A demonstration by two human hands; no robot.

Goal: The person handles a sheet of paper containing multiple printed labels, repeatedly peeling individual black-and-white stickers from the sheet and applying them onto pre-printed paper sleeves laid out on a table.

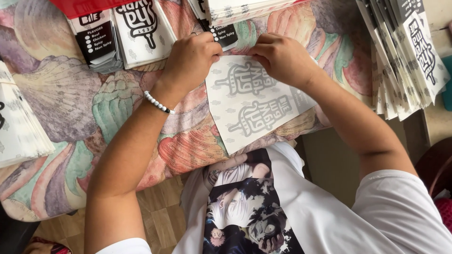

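Fingers [214,47] of the left hand [190,59] were pinched down on the far edge of the flat white printed paper packet [252,106], and the right hand [282,56] mirrored it just beside, its fingers curled closed over the same edge. Both hands had hold of that packet and nothing else. The fingertips themselves were tucked under the knuckles, so exactly how they gripped, or whether they were creasing a fold, could not be told.

The packet lay in the middle of the surface, on the shell-patterned cloth [70,94], its near corner hanging toward the person's white printed T-shirt [263,202]. It looked thin, light and limp, easy to crease or tear, and likely to slide on the cloth; the far edge and corners seemed the sensible places to take it, with a flat palm to steady it.

A beaded bracelet [158,103] sat on the left wrist. Out to the far left stood stacks of black-and-white printed packets [120,33]; a fanned stack of the same kind [405,61] leaned at the right, and another pile [21,127] was cut off at the left edge. A red item [82,6] at the far edge was cropped too much to name.
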